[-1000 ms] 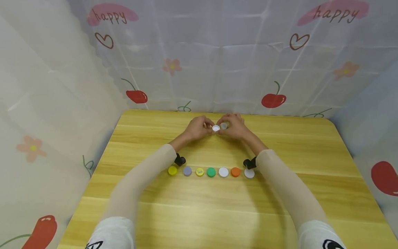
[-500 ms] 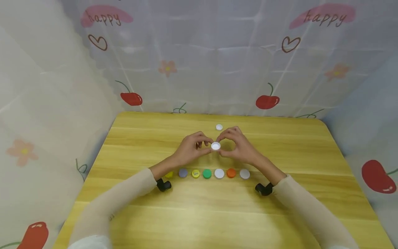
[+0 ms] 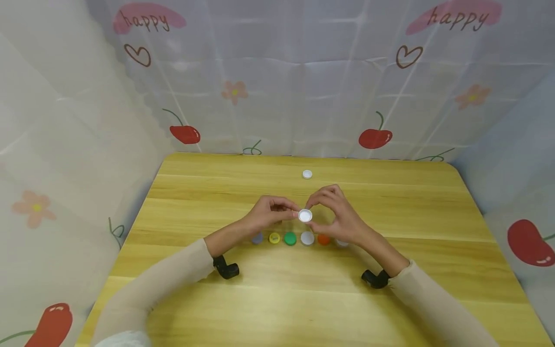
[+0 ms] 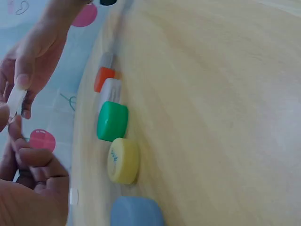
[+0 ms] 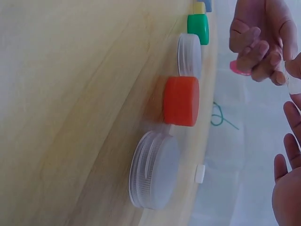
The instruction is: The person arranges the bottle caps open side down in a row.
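A small white cap (image 3: 305, 215) is held up off the table, its hollow side facing the head camera. My left hand (image 3: 268, 213) pinches its left edge, and my right hand (image 3: 340, 217) grips the opposite edge between thumb and fingers. In the left wrist view the cap (image 4: 17, 100) shows edge-on between both hands. Just in front of the hands runs a row of caps: a grey-blue cap (image 4: 135, 212), a printed yellow cap (image 3: 274, 238), a green cap (image 3: 290, 238), a white cap (image 3: 307, 238), an orange cap (image 5: 181, 101) and a whitish ribbed cap (image 5: 154, 170).
Another small white cap (image 3: 307, 174) lies alone near the back edge of the wooden table (image 3: 277, 299). A patterned curtain (image 3: 299, 96) hangs behind it. Black wrist cameras sit under the left wrist (image 3: 226, 268) and the right wrist (image 3: 375, 279).
Both hands have drawn back from the table's far edge with the white cap, which now faces the head camera more. A second white cap, earlier beside the right fingers, lies apart behind them.
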### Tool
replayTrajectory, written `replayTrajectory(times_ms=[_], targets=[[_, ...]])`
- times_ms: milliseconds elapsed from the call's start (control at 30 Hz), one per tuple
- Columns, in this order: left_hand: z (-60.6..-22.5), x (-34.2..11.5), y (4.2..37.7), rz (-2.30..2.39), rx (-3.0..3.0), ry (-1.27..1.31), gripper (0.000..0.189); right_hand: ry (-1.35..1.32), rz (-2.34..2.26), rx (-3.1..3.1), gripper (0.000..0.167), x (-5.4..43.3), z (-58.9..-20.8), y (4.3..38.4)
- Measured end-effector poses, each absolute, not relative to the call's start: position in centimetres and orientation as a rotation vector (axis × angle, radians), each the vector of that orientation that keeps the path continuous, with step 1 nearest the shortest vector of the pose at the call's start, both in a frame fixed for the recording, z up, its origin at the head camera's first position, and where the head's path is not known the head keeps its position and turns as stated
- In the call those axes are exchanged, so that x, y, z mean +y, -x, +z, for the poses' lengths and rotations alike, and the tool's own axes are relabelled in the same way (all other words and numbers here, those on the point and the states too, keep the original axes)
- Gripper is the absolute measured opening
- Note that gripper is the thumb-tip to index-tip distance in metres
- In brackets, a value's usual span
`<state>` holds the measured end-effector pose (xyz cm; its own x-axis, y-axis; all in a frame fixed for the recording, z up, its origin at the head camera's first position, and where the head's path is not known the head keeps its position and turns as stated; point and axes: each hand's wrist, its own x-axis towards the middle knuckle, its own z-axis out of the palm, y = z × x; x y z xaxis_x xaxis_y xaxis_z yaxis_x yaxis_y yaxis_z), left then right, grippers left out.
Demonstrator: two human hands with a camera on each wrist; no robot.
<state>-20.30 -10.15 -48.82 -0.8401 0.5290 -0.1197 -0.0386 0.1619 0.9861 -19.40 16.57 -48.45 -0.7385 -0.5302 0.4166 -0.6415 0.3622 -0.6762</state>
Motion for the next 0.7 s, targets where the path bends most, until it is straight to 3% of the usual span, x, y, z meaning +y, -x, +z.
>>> replayTrajectory(times_ms=[200,467,567,700], targets=[[-48.4,-10.2,20.5,1.678,1.873,-0.397,0.021,-1.137,1.297,-2.433,0.036,16.5,-48.3,18.9],[-48.5,-9.9,20.3,1.601,2.141,-0.585,0.011,-1.104,1.271,-2.520,0.035,16.7,-48.4,18.7],[-48.3,-10.0,20.2,1.493,2.360,-0.870,0.007,-1.030,1.387,-2.610,0.027,16.8,-48.5,18.7],[-47.6,-10.0,20.1,1.134,2.750,-1.508,0.009,-0.938,1.667,-2.735,0.011,17.4,-48.6,18.8]])
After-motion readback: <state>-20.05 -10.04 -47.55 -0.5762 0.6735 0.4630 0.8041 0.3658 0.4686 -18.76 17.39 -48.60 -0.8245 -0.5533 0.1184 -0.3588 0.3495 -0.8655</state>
